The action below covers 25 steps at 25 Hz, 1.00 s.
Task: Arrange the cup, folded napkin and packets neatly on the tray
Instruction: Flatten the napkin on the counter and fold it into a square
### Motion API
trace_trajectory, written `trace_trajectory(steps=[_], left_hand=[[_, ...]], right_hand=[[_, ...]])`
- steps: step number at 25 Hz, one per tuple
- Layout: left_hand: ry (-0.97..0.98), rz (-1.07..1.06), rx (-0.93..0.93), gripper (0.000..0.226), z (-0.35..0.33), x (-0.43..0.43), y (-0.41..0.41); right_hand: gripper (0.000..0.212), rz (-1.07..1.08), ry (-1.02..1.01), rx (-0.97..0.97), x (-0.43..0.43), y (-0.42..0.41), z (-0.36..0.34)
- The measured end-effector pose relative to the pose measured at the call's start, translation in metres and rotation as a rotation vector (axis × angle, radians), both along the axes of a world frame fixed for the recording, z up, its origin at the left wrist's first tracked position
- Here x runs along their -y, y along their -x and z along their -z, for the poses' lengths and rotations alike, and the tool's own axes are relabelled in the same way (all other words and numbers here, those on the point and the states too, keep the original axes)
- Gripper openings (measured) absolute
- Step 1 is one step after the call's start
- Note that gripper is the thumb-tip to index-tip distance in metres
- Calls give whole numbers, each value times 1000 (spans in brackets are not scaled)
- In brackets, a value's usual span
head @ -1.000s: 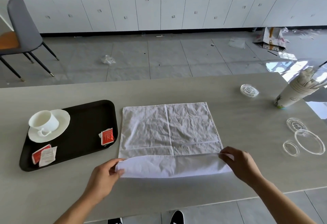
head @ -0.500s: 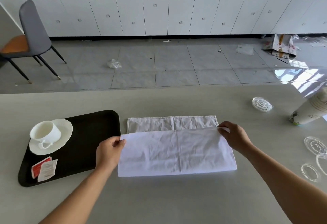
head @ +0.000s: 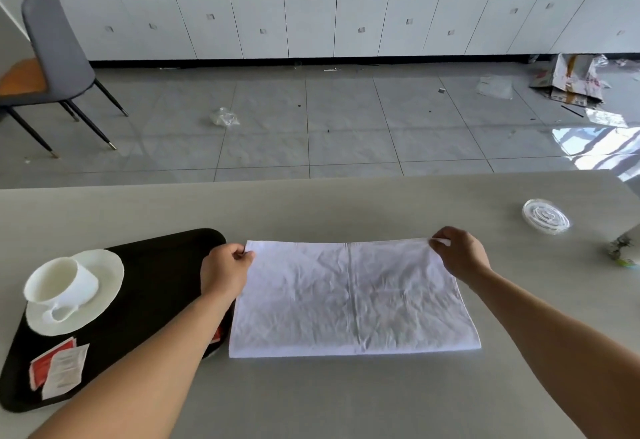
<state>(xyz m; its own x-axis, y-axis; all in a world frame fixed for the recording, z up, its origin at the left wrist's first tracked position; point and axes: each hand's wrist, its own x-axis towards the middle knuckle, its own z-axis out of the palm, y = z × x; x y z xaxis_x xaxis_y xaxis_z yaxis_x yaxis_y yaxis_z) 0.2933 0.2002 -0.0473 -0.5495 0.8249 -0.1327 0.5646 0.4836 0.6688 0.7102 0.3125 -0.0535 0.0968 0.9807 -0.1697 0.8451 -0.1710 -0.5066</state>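
— Surface and room, near to far?
— Pale grey matt table (head: 311, 397) nearest. Beyond its far edge, grey tiled floor (head: 346, 126), littered: crumpled plastic scrap (head: 225, 117) at centre left, torn cardboard (head: 571, 81) at far right. Grey chair (head: 52, 57) with orange seat at far left. White cabinets (head: 311, 22) along the back wall.

— Task items?
— White napkin (head: 349, 296), creased, folded to a wide rectangle, one vertical crease down the middle. Flat on the table, just right of the black tray (head: 156, 286). Left hand (head: 225, 270) pinching its far left corner, right hand (head: 460, 258) pinching its far right corner. On the tray: two packets (head: 59, 369), one red and one white, overlapping at the near left corner. Further back, white cup (head: 59, 281) upright on a white saucer (head: 104, 272). Another red packet (head: 216, 336) at the tray's right edge, mostly hidden under the left forearm. Clear plastic lid (head: 545, 215) on the table at far right.

— Legible writing?
— Print on the packets too small to read. Red marks on the cardboard, not legible.
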Motion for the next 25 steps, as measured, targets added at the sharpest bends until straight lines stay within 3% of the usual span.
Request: trace_trajectory(steps=[2,6,9,13,19,25], left_hand=[[43,19,-90,28,10,-7,-1],[8,116,-322,10,12,-6,-16],[-41,233,-447,47,7,7,-31],[-153,480,-524,45,18,56,-56],[91,618,-641,72,53,99,-79],[190,577,-690,73,62,101,-77]], right_hand=[[10,0,-11,47,-5,1,8],[12,7,-78,58,-6,1,19],[28,57,-140,47,8,3,13],[41,-137,-290,96,72,33,6],[67,-584,-205,286,158,129,33],[80,-454,-107,447,160,79,49]])
